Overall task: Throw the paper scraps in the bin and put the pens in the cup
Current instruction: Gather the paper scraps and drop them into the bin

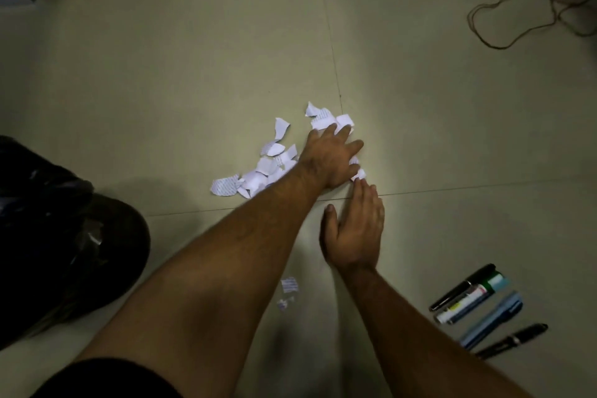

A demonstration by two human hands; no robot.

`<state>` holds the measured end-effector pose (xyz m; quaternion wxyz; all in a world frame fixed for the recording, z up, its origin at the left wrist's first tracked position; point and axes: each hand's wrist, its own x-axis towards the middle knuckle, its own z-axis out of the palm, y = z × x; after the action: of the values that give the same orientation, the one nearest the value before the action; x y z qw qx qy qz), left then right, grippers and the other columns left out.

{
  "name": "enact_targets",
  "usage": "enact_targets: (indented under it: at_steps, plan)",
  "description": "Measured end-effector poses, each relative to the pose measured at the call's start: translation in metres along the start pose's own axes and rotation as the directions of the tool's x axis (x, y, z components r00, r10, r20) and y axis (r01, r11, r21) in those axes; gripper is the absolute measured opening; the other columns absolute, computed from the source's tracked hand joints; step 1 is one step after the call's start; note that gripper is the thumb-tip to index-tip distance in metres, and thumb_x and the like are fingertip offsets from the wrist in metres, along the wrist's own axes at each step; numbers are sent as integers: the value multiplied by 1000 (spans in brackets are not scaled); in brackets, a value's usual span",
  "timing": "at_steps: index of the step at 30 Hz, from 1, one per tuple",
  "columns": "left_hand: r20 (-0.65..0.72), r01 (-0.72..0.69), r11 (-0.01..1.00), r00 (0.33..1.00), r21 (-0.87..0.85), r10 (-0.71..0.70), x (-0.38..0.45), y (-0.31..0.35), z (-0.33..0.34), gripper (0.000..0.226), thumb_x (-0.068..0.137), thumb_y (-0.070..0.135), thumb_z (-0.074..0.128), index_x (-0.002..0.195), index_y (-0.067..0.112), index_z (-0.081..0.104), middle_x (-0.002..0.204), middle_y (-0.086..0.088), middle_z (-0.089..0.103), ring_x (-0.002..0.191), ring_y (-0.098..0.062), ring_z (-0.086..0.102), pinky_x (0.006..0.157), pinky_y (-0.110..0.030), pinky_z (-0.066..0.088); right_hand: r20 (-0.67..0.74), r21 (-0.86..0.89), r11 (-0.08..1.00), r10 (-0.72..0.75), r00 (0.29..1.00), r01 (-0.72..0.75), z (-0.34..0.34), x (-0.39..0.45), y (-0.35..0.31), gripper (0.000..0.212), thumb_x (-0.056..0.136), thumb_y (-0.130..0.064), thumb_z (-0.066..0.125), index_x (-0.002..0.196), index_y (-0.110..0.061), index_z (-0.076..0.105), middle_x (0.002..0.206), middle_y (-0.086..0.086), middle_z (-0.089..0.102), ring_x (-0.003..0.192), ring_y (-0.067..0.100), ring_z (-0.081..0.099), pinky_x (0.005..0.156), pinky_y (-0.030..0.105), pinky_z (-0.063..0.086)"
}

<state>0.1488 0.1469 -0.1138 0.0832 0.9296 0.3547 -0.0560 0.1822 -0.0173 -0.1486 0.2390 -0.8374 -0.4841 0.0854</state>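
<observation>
The paper scraps (271, 168) lie in a loose white heap on the floor (161, 74), a little above the picture's centre, with two stray bits (288, 285) well apart from the heap at about 6 o'clock of it, between the forearms. The left hand (329, 158) reaches across and lies flat on the heap's 3 o'clock end, fingers spread and fairly straight over the far pieces, pressing rather than pinching. The right hand (355, 229) rests open on the floor at 5 o'clock of the heap, fingers together, their tips touching a small scrap (360, 174) at the left hand's edge.

The step in hand looks like gathering the scraps. It should go best if both palms stay low against the tile and sweep inward, so thin pieces do not slip under the fingers, and if the pile is squeezed between the hands before lifting. The two strays will need their own pass.

The bin (64, 236), lined with a dark bag, sits at 8 o'clock of the heap, near enough for a short carry. The pens (478, 300) lie side by side at 4 o'clock, untouched; no cup is in view. A cable (504, 26) loops on the floor at 2 o'clock.
</observation>
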Motion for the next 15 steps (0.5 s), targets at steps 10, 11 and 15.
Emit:
enact_targets:
  at_steps: [10, 11, 15]
  plan:
    - [-248, 185, 983, 952, 1, -179, -36, -13, -15, 48, 72, 25, 57, 119, 21, 61, 129, -13, 56, 105, -33, 56, 87, -44, 40, 19, -87, 996, 15, 1000, -13, -2, 1, -3, 66, 92, -36, 43, 150, -6, 36, 155, 13, 39, 147, 30, 30, 119, 48, 27]
    - [-222, 196, 980, 957, 21, -187, -25, -17, -22, 53, 75, 30, 55, 127, 22, 57, 138, -15, 51, 117, -34, 52, 94, -46, 38, 17, -90, 996, 15, 1000, -14, -2, 1, -3, 66, 92, -37, 43, 150, -6, 36, 155, 13, 39, 147, 30, 30, 119, 48, 27]
    - [28, 265, 964, 964, 21, -266, -14, -33, -9, 56, 90, 51, 40, 139, 23, 47, 149, -14, 40, 133, -35, 40, 104, -54, 31, 14, -91, 996, 9, 1000, -8, 0, 2, -1, 68, 89, -36, 45, 149, -6, 37, 154, 13, 40, 146, 30, 30, 120, 47, 26]
